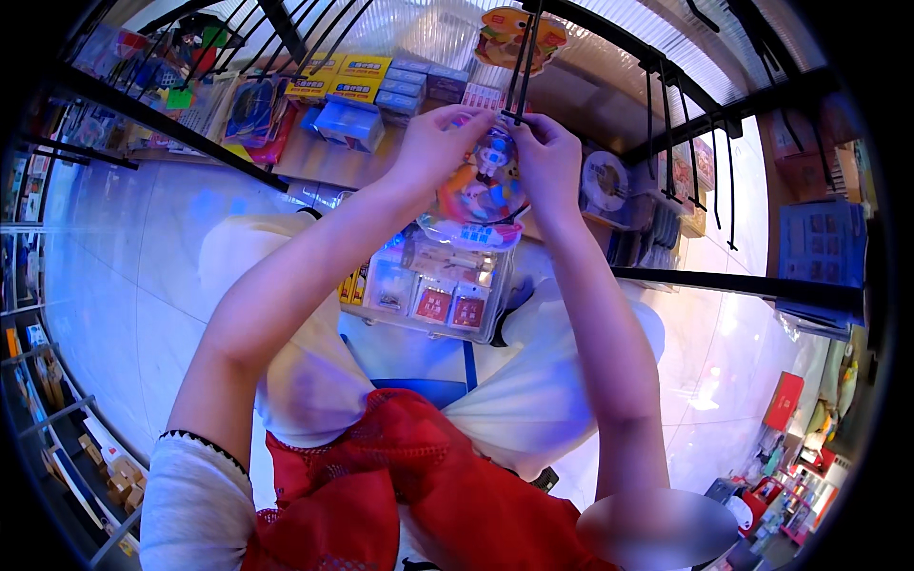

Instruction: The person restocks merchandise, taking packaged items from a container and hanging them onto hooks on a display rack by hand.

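Observation:
A colourful flat package (476, 195), rounded and with a small figure pictured on it, hangs upright between my hands. My left hand (438, 143) pinches its upper left edge, fingers closed. My right hand (554, 157) is closed on its upper right edge. The package's top meets the end of a black display hook (520, 86); whether the hook passes through its hole is hidden by my fingertips. Behind the hook, a card shaped like a burger (519, 40) hangs on the rack.
Below the package stands a clear plastic box (433, 328) with small packets. Yellow boxes (354, 76) and blue boxes (349, 124) are stacked on the wooden shelf (328, 167). More black hooks (684, 143) jut out at the right. A round white item (605, 181) sits beside my right wrist.

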